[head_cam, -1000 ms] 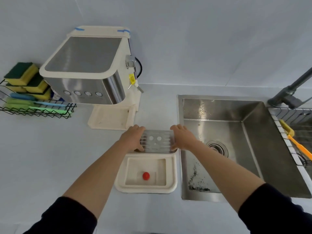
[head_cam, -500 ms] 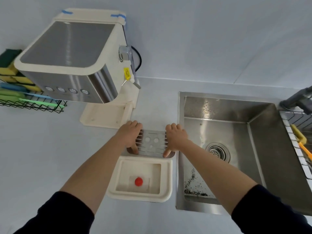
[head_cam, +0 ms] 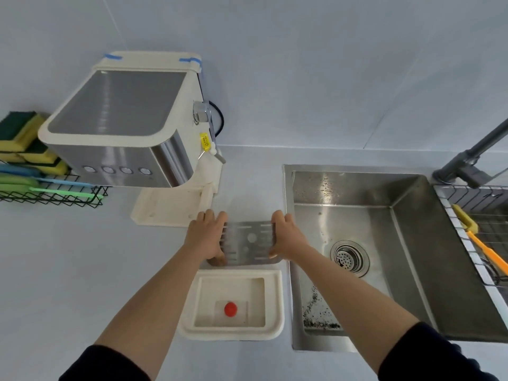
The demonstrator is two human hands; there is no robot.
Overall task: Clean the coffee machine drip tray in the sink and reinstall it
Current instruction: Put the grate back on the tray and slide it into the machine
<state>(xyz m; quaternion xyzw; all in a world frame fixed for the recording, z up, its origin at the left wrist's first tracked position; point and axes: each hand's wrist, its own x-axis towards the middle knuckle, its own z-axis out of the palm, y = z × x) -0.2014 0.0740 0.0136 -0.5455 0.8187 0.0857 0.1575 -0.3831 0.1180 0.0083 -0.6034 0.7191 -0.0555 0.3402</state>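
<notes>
Both hands hold the metal drip grate by its short edges. The left hand clasps the left edge, thumb tucked under the near corner & fingers over the top; the right hand clasps the right edge w/ fingers curled over it. The grate sits flat or close to it, just past the far rim of the drip tray; can't tell if it touches the table or is slightly lifted.

The cream plastic drip tray lies on the table near the person, between the forearms, open side up, w/ a red float in its basin. Its right rim is just beside the left wall of the sink.

The coffee machine stands far left, steel top & front, cream casing, 4 round buttons on the front, blue tape strips at the back corners, a yellow tag on the right side. Its cream base plate under the brew head is bare, just left of the left hand.

The steel sink is on the right, w/ a round drain strainer and dark grounds scattered in the near-left corner. A grey faucet rises at far right. Right of the sink, a wire rack holds a yellow-orange brush.

At far left a black wire basket holds yellow-green sponges plus blue & green brushes. Dark sleeves cover both upper forearms.
</notes>
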